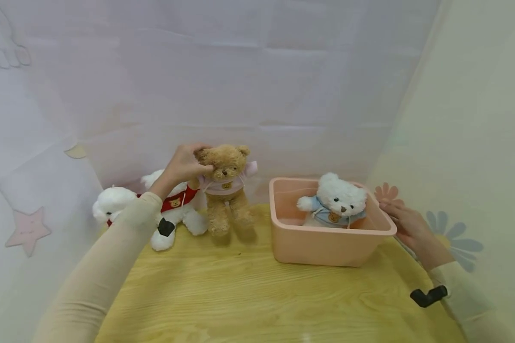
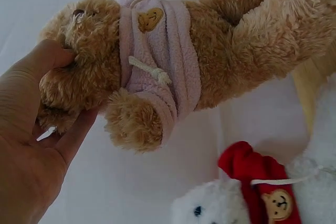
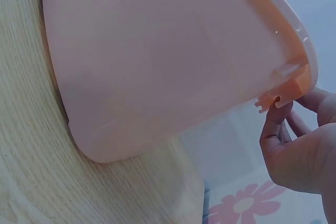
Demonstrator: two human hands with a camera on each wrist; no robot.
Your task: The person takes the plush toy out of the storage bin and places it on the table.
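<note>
two hands busy. left hand (image 1: 184, 164) grips the brown bear (image 1: 225, 188) by the head, fingers and thumb clamped on it; bear hangs upright, feet at the tabletop (image 1: 240, 295) near the back edge, left of the bin (image 1: 322, 247). right hand (image 1: 407, 226) holds the bin's right rim, fingertips (image 3: 275, 121) curled under the lip. bin sits at the tabletop's right side with a white bear (image 1: 335, 200) in blue inside. another white bear (image 1: 171, 209) in red lies at the back left corner, just beside the brown bear.
</note>
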